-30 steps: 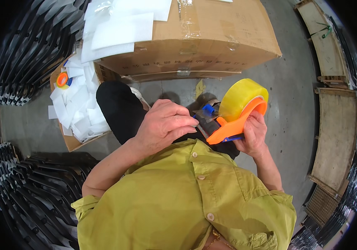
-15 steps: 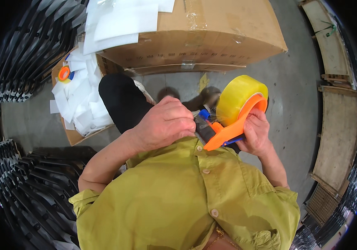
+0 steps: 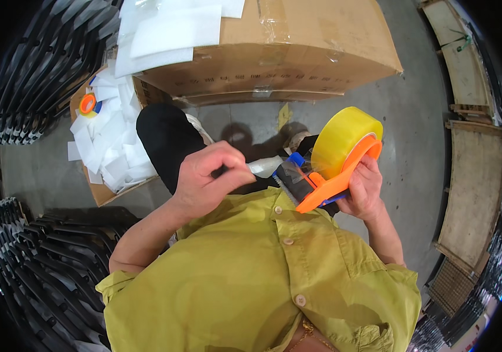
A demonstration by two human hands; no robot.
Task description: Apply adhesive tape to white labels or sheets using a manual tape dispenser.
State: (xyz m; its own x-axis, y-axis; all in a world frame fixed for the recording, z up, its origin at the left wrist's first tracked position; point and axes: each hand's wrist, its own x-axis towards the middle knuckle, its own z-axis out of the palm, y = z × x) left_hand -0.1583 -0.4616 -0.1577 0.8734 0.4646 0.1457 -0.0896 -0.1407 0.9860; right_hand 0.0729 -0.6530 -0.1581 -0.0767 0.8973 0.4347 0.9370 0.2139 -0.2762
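Left fingers (image 3: 234, 178) pinch a translucent tape strip (image 3: 266, 166) while right fingers (image 3: 370, 166) grip the orange tape dispenser (image 3: 334, 186).

A large brown cardboard box (image 3: 350, 41) stands at the far middle, a strip of clear tape (image 3: 275, 23) along its top and white foam sheets (image 3: 176, 34) lying over its left part. Just left of it, an open carton (image 3: 102, 196) is heaped with white foam pieces (image 3: 112, 126); an orange ring-shaped item (image 3: 94, 104) lies among them. Black frames (image 3: 51, 64) are packed at the far left, and more dark frames (image 3: 57, 255) at the near left. Pale wooden panels (image 3: 475, 199) line the right side. A yellow mark (image 3: 284, 116) shows on the grey floor (image 3: 412, 146).
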